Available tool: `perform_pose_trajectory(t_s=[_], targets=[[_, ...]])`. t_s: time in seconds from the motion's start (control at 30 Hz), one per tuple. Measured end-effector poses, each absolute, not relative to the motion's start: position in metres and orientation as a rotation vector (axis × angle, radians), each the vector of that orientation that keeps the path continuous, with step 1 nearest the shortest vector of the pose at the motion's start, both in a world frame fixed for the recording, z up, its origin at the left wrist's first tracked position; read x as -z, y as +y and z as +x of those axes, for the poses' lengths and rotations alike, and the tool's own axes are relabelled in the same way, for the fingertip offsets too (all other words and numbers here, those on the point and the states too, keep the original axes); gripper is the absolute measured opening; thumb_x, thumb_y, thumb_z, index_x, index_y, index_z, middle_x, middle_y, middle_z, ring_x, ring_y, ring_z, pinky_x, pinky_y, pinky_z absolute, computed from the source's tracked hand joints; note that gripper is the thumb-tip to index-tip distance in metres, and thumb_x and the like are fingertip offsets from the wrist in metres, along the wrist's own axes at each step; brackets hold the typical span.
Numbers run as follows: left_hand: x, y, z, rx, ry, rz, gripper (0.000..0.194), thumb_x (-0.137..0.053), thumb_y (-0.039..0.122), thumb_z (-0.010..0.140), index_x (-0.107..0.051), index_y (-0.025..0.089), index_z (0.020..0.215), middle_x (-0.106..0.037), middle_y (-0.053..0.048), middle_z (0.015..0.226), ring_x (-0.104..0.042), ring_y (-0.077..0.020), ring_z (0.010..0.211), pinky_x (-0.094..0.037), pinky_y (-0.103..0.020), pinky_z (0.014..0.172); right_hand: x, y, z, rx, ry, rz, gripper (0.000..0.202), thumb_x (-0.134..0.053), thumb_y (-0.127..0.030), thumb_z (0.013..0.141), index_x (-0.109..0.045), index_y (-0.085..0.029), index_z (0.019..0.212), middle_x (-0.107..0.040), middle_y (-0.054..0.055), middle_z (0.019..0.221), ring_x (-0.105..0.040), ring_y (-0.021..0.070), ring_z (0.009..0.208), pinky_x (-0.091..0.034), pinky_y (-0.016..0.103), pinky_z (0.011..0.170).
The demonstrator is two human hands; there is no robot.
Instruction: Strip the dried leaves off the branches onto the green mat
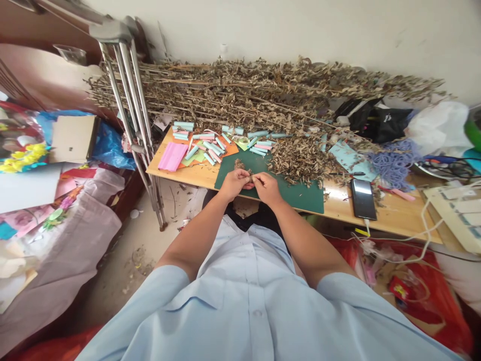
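Note:
My left hand and my right hand meet over the front edge of a green cutting mat. Both are closed, fingertips pinching a small bit of dried leaf between them. Just beyond my left hand a little clump of dried leaf lies on the mat. A heap of loose dried leaves spreads over the mat's right half. Behind the mat lie several blue and pink paper rolls, a pink paper stack and a roll of tape.
Long dried leafy stalks fill the table's back along the wall. Metal crutches lean at the left end. On the right are a phone with a charging cable, purple cord, a pen and a power strip.

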State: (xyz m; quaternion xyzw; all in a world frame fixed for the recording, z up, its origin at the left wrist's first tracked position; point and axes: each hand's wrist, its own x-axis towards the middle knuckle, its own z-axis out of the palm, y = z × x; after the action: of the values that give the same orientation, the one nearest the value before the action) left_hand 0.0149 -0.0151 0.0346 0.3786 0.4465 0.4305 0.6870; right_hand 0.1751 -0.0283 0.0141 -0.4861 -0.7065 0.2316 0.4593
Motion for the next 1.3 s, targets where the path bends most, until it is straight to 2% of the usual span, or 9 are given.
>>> perform_pose_trajectory(t_s=[0.13,0.43,0.63,0.73,0.87,1.13,1.3], targets=[[-0.035,-0.016,0.015,-0.969,1.02,0.84,0.026,-0.08,0.02,0.079,-0.058,0.011,0.091,-0.067,-0.001,0.069,-0.071,-0.0139,0.064,-0.061,-0.029,0.068,-0.014,-0.03,0.175,-0.54,-1.768,-1.18,0.019,-0.054,-0.028,0.096,-0.071,-0.023,0.091,-0.072,0.006,0.092,-0.066,0.021,0.088,-0.054,0.037,0.084],[-0.036,-0.017,0.016,-0.957,1.043,0.845,0.022,-0.077,0.017,0.081,-0.058,0.01,0.09,-0.066,-0.001,0.066,-0.069,-0.0127,0.059,-0.061,-0.027,0.064,-0.008,-0.03,0.176,-0.454,-1.856,-1.17,0.019,-0.053,-0.027,0.097,-0.071,-0.023,0.095,-0.072,0.007,0.092,-0.067,0.0213,0.087,-0.053,0.036,0.083],[-0.032,-0.015,0.017,-0.924,1.068,0.884,0.021,-0.075,0.016,0.081,-0.064,0.01,0.098,-0.069,-0.002,0.071,-0.068,-0.0114,0.059,-0.061,-0.026,0.064,-0.008,-0.032,0.175,-0.394,-1.906,-1.237,0.019,-0.051,-0.026,0.096,-0.068,-0.022,0.089,-0.068,0.007,0.085,-0.063,0.021,0.082,-0.05,0.034,0.08],[-0.028,-0.015,0.017,-0.924,1.079,0.933,0.014,-0.073,0.016,0.082,-0.068,0.009,0.093,-0.07,-0.002,0.071,-0.068,-0.0112,0.058,-0.061,-0.027,0.065,-0.009,-0.033,0.175,-0.378,-1.913,-1.289,0.017,-0.052,-0.026,0.094,-0.066,-0.022,0.086,-0.066,0.006,0.081,-0.06,0.0207,0.078,-0.049,0.034,0.077],[-0.027,-0.016,0.017,-0.944,1.076,0.951,0.012,-0.073,0.018,0.082,-0.068,0.01,0.09,-0.069,-0.002,0.068,-0.068,-0.0122,0.058,-0.062,-0.028,0.065,-0.01,-0.032,0.175,-0.447,-1.883,-1.3,0.016,-0.052,-0.028,0.093,-0.064,-0.022,0.085,-0.065,0.005,0.081,-0.058,0.02,0.076,-0.047,0.034,0.075],[-0.035,-0.018,0.016,-0.962,1.016,0.893,0.021,-0.075,0.024,0.082,-0.063,0.01,0.093,-0.069,-0.004,0.068,-0.071,-0.0146,0.061,-0.061,-0.028,0.066,-0.015,-0.028,0.178,-0.683,-1.732,-1.252,0.019,-0.051,-0.033,0.093,-0.063,-0.021,0.083,-0.066,0.003,0.08,-0.058,0.0184,0.074,-0.048,0.033,0.074],[-0.037,-0.018,0.014,-0.976,1.011,0.876,0.025,-0.077,0.027,0.081,-0.062,0.01,0.093,-0.069,-0.004,0.07,-0.072,-0.0166,0.062,-0.06,-0.028,0.063,-0.017,-0.027,0.179,-0.743,-1.559,-1.354,0.02,-0.051,-0.034,0.093,-0.065,-0.02,0.087,-0.063,0.0,0.069,-0.057,0.0172,0.067,-0.048,0.032,0.071]])
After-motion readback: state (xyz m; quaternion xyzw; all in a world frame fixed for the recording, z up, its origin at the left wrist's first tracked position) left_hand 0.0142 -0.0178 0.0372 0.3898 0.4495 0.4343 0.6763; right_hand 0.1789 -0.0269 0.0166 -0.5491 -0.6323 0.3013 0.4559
